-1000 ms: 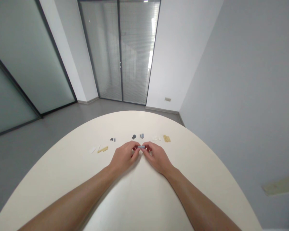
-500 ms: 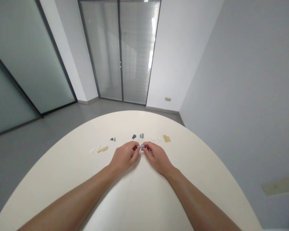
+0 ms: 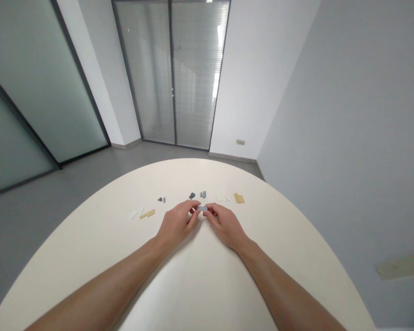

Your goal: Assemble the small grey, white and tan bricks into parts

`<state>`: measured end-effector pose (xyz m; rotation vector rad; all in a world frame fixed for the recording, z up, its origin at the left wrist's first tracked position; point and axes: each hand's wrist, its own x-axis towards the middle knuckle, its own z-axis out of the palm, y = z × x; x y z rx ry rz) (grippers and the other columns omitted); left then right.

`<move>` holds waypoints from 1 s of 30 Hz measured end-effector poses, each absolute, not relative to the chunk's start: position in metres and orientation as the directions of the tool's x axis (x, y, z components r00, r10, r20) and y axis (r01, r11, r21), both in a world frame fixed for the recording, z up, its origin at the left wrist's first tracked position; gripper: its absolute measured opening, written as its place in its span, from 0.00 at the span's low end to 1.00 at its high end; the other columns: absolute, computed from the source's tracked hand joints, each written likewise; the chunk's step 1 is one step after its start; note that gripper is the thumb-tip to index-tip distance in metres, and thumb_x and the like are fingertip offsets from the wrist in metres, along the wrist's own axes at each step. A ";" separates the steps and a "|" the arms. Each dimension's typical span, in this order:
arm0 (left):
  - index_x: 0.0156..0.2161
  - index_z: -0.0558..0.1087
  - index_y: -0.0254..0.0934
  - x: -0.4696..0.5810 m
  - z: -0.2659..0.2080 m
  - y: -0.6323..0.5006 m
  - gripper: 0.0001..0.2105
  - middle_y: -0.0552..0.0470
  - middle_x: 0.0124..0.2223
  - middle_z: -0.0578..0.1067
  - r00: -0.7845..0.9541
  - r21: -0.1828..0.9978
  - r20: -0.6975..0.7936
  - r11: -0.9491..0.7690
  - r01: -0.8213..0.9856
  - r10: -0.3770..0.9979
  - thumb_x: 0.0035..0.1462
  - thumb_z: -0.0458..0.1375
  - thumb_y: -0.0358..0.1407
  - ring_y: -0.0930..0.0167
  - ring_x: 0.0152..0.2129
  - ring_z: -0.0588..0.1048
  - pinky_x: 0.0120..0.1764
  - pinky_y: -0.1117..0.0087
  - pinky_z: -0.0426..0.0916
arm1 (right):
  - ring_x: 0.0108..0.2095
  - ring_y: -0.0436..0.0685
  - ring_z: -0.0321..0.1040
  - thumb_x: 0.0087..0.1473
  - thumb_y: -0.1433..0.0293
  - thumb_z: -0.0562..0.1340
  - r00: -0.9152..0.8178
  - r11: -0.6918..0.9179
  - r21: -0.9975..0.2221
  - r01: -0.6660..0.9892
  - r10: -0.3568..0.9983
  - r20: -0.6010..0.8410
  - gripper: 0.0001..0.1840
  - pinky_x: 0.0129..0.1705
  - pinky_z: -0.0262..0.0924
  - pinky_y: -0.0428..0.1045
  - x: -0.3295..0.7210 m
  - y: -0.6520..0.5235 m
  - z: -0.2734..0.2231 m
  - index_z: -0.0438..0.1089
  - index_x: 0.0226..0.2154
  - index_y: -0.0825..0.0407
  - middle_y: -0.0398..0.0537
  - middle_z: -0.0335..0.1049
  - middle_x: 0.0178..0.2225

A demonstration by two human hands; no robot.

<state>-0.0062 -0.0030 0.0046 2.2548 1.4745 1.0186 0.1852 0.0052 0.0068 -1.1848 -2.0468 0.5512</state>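
Observation:
A small blue-grey building brick piece (image 3: 202,208) is held between both hands, low over the white table. My left hand (image 3: 179,220) pinches its left end between thumb and fingers. At the other end, my right hand (image 3: 224,223) grips it the same way. The fingertips cover both ends, so the full shape is hidden. Just beyond the hands lie a cluster of dark grey pieces (image 3: 192,195) and a group of blue-grey pieces (image 3: 203,194).
On the round white table (image 3: 200,285), tan pieces (image 3: 147,214) and thin white pieces (image 3: 134,214) lie to the left. Small dark pieces (image 3: 160,199) are behind them. To the right are white pieces (image 3: 225,198) and a tan group (image 3: 239,198).
The blue-grey piece has tilted in the fingers, so more of its face shows. The left fingers have shifted slightly upward. The pieces on the table have stayed put.

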 end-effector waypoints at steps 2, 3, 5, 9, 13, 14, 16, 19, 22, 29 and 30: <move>0.48 0.73 0.44 -0.006 0.004 -0.003 0.11 0.53 0.45 0.79 0.247 0.558 0.421 -0.464 0.688 0.873 0.64 0.51 0.36 0.70 0.38 0.77 0.40 0.71 0.71 | 0.38 0.55 0.70 0.65 0.67 0.56 -0.337 0.492 -0.650 0.579 0.870 0.359 0.09 0.42 0.60 0.49 0.185 0.006 0.006 0.72 0.42 0.48 0.46 0.76 0.38; 0.47 0.74 0.44 -0.006 0.005 -0.003 0.11 0.53 0.45 0.79 0.253 0.557 0.423 -0.470 0.685 0.870 0.65 0.51 0.36 0.70 0.39 0.77 0.40 0.71 0.71 | 0.38 0.55 0.70 0.65 0.66 0.56 -0.337 0.492 -0.649 0.581 0.871 0.358 0.09 0.42 0.60 0.49 0.185 0.006 0.005 0.72 0.42 0.48 0.45 0.76 0.38; 0.47 0.74 0.44 -0.007 0.005 -0.004 0.11 0.53 0.45 0.79 0.261 0.555 0.428 -0.480 0.679 0.865 0.65 0.51 0.36 0.70 0.39 0.77 0.39 0.71 0.72 | 0.38 0.55 0.70 0.66 0.66 0.56 -0.337 0.489 -0.646 0.586 0.872 0.355 0.10 0.42 0.60 0.49 0.185 0.006 0.005 0.72 0.42 0.48 0.46 0.76 0.38; 0.46 0.73 0.44 -0.007 0.005 -0.003 0.10 0.53 0.45 0.79 0.271 0.550 0.443 -0.497 0.671 0.855 0.65 0.51 0.36 0.70 0.40 0.77 0.39 0.72 0.71 | 0.39 0.55 0.70 0.66 0.65 0.55 -0.345 0.491 -0.638 0.593 0.871 0.350 0.11 0.42 0.60 0.49 0.186 0.006 0.006 0.73 0.41 0.49 0.46 0.76 0.38; 0.45 0.73 0.43 -0.008 0.005 -0.003 0.09 0.53 0.43 0.79 0.273 0.535 0.446 -0.498 0.682 0.853 0.66 0.51 0.36 0.70 0.39 0.77 0.38 0.71 0.71 | 0.40 0.55 0.70 0.66 0.66 0.56 -0.335 0.492 -0.652 0.577 0.870 0.361 0.11 0.44 0.61 0.50 0.185 0.005 0.007 0.73 0.42 0.48 0.46 0.77 0.39; 0.45 0.74 0.43 -0.008 0.005 -0.003 0.09 0.53 0.43 0.79 0.275 0.531 0.448 -0.500 0.684 0.851 0.66 0.51 0.36 0.70 0.39 0.77 0.38 0.71 0.71 | 0.39 0.55 0.70 0.65 0.67 0.56 -0.327 0.492 -0.657 0.571 0.870 0.368 0.10 0.44 0.61 0.49 0.185 0.005 0.008 0.73 0.43 0.48 0.46 0.77 0.40; 0.45 0.74 0.43 -0.008 0.005 -0.003 0.09 0.53 0.43 0.79 0.283 0.520 0.456 -0.510 0.685 0.844 0.66 0.50 0.36 0.70 0.39 0.77 0.39 0.71 0.71 | 0.37 0.54 0.70 0.64 0.67 0.59 -0.313 0.500 -0.662 0.558 0.866 0.390 0.09 0.43 0.61 0.49 0.184 0.005 0.007 0.72 0.44 0.47 0.45 0.76 0.40; 0.45 0.73 0.43 -0.009 0.003 -0.003 0.09 0.53 0.44 0.79 0.303 0.489 0.473 -0.532 0.691 0.828 0.66 0.51 0.35 0.70 0.38 0.77 0.39 0.70 0.70 | 0.35 0.52 0.70 0.62 0.68 0.61 -0.307 0.524 -0.658 0.541 0.851 0.426 0.07 0.41 0.61 0.48 0.184 0.005 0.006 0.72 0.43 0.48 0.44 0.76 0.39; 0.45 0.72 0.43 -0.009 0.002 -0.002 0.09 0.54 0.44 0.79 0.325 0.458 0.486 -0.553 0.696 0.811 0.65 0.52 0.33 0.70 0.38 0.77 0.39 0.70 0.69 | 0.35 0.52 0.69 0.61 0.68 0.61 -0.311 0.537 -0.658 0.529 0.843 0.438 0.05 0.41 0.61 0.48 0.185 0.005 0.006 0.71 0.41 0.48 0.43 0.75 0.37; 0.46 0.72 0.43 -0.009 0.001 -0.001 0.08 0.54 0.43 0.78 0.347 0.434 0.503 -0.578 0.691 0.792 0.65 0.51 0.33 0.70 0.37 0.77 0.38 0.70 0.69 | 0.35 0.53 0.69 0.60 0.69 0.62 -0.319 0.571 -0.627 0.530 0.819 0.477 0.03 0.40 0.61 0.48 0.186 0.004 0.007 0.72 0.38 0.47 0.42 0.74 0.35; 0.46 0.72 0.43 -0.010 0.001 0.000 0.08 0.54 0.43 0.78 0.348 0.434 0.503 -0.579 0.691 0.791 0.65 0.51 0.33 0.70 0.37 0.77 0.38 0.70 0.69 | 0.35 0.53 0.69 0.60 0.69 0.62 -0.324 0.579 -0.619 0.530 0.813 0.483 0.03 0.40 0.61 0.48 0.186 0.004 0.008 0.72 0.38 0.48 0.42 0.73 0.34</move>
